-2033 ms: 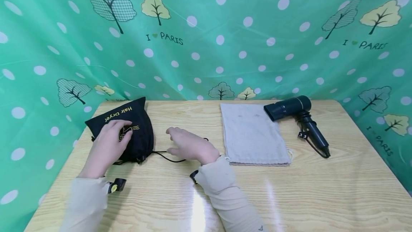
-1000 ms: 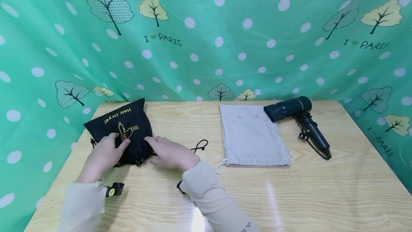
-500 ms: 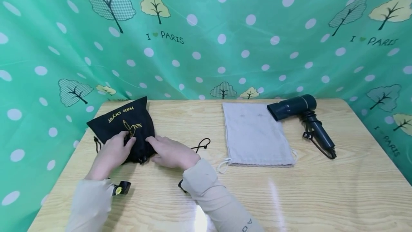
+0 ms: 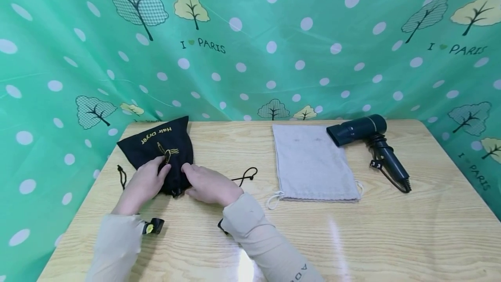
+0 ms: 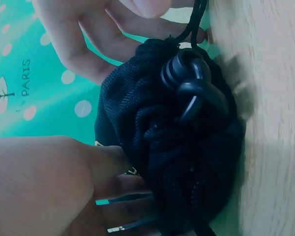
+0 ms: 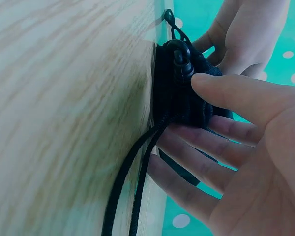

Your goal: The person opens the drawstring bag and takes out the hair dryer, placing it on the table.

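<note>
A black drawstring pouch (image 4: 178, 142), marked "Hair Dryer" in gold, lies at the table's left with its gathered mouth toward me. My left hand (image 4: 145, 182) grips it from the left, fingers and thumb on the printed side. My right hand (image 4: 209, 184) holds its right edge near the mouth, and in the right wrist view the thumb bears on the black cloth with fingers along the side. At the gathered mouth shows a glossy black looped part (image 5: 194, 88), its kind unclear. The pouch's black cord (image 6: 137, 172) trails off to the right. The contents are hidden.
A flat grey drawstring bag (image 4: 313, 164) lies right of centre on the wooden table (image 4: 372, 234). Beyond it rests a dark hair dryer (image 4: 360, 129), nozzle over the bag's corner, cable wound at its handle. A green patterned curtain (image 4: 235, 55) hangs behind.
My right hand has moved left onto the pouch's edge. My left hand has come lower on the pouch and taken hold. The pouch has shifted slightly right; the grey bag and dryer stay put.
</note>
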Demonstrator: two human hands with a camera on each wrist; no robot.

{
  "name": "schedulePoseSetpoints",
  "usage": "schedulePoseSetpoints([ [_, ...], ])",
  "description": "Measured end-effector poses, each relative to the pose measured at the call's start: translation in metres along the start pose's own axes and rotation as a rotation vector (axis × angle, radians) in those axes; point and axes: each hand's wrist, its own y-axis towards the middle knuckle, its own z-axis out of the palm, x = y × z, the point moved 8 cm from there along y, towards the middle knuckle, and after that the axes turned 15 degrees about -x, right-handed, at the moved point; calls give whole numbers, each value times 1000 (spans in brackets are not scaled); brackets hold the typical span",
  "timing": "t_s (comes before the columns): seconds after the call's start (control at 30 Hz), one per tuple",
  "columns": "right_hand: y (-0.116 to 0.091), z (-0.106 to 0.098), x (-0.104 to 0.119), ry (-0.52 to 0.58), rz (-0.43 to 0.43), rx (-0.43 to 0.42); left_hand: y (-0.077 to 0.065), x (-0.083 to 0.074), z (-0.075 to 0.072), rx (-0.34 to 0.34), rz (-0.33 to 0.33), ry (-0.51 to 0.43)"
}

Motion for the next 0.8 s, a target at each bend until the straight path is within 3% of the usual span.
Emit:
schedulePoseSetpoints([
  [0.33,-2,-1,1,11,2,6,0,-3,5,-19,59,-71],
  [0.8,-7,-7,-2,13,28,14,3,-4,7,29,64,-183],
])
